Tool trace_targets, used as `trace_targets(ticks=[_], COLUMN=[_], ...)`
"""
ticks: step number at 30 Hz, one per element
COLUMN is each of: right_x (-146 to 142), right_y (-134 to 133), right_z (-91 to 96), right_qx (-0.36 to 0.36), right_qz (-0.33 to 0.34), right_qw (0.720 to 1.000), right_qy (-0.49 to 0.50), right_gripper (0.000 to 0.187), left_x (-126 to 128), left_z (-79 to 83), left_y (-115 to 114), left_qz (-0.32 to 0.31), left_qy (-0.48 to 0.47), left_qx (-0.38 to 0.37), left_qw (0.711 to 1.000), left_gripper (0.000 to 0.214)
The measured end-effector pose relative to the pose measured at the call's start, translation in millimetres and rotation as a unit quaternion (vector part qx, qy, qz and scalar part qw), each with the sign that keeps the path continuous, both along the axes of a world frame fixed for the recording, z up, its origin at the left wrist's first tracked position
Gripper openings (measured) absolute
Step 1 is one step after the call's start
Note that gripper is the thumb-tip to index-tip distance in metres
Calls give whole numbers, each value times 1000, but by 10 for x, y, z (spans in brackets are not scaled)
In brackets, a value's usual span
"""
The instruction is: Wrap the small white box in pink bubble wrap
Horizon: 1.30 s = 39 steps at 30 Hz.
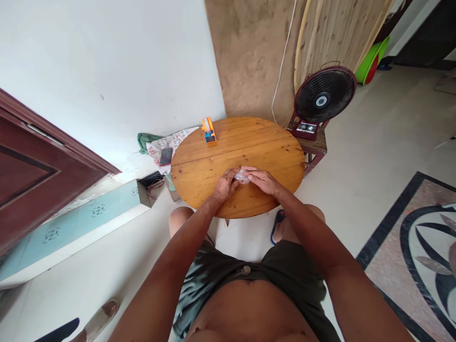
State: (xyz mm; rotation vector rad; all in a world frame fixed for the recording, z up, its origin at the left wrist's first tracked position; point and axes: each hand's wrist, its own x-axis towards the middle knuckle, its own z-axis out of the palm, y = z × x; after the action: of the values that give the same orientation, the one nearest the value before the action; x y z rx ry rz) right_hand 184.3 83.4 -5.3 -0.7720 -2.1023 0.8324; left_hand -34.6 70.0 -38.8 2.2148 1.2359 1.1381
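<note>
Both hands meet over the near middle of a round wooden table (270,147). My left hand (225,184) and my right hand (261,179) have their fingers closed around a small whitish, partly clear thing (242,176) held between them just above the tabletop. What it is stays too small and covered to make out. An orange and blue box (208,130) stands at the table's far left edge, well away from my hands.
A dark red floor fan (323,100) sits on a low stool right of the table. On the floor left of the table lie printed paper with a phone (166,156) and a small dark box (148,186). A brown door (32,175) is at the left.
</note>
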Motion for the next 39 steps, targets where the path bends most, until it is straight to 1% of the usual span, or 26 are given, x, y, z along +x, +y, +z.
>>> trace_targets(ticks=[2, 4, 9, 12, 16, 19, 22, 25, 28, 30, 35, 37, 39], right_x=[-38, -81, -177, -217, -254, -269, -278, -287, -289, -278, -220, -204, -200], right_y=[25, 38, -8, -51, -94, -115, -127, -136, -149, -157, -137, -122, -116], right_z=[-56, -123, -217, -216, -198, -196, -200, -195, -178, -166, -163, -169, -172], right_qx=[-6, 4, 62, 102, 142, 164, 173, 174, 172, 163, 141, 131, 117], right_qz=[-16, -29, -81, -106, -118, -125, -126, -127, -122, -122, -173, -184, -174], right_qw=[1000, 999, 993, 988, 983, 978, 977, 976, 977, 978, 974, 974, 977], right_qy=[22, 40, 52, 42, 18, -2, -12, -23, -30, -40, -35, -33, -44], right_gripper=[29, 25, 22, 23, 26, 29, 28, 25, 25, 31, 62, 66, 66], left_x=[-1, -2, -6, -8, -10, -2, 14, 28, 36, 39, 32, 23, 14], left_z=[15, 26, 11, -8, 0, 12, 6, -2, 7, 21, 39, 34, 26], left_y=[-11, -21, -17, -8, -29, -47, -38, -17, -13, -24, -49, -47, -39], left_qz=[7, 12, 16, 14, 0, -7, 12, 30, 33, 35, 35, 30, 26], left_qy=[5, 9, 18, 11, -3, 0, -5, -1, 12, 20, 26, 29, 30], left_qx=[-3, -9, -6, -2, 9, 27, 25, 3, -6, -5, -1, -1, -2], left_qw=[1000, 1000, 1000, 1000, 1000, 1000, 1000, 1000, 999, 999, 999, 999, 999], left_gripper=[45, 45, 46, 46, 48, 53, 57, 51, 47, 46, 45, 45, 45])
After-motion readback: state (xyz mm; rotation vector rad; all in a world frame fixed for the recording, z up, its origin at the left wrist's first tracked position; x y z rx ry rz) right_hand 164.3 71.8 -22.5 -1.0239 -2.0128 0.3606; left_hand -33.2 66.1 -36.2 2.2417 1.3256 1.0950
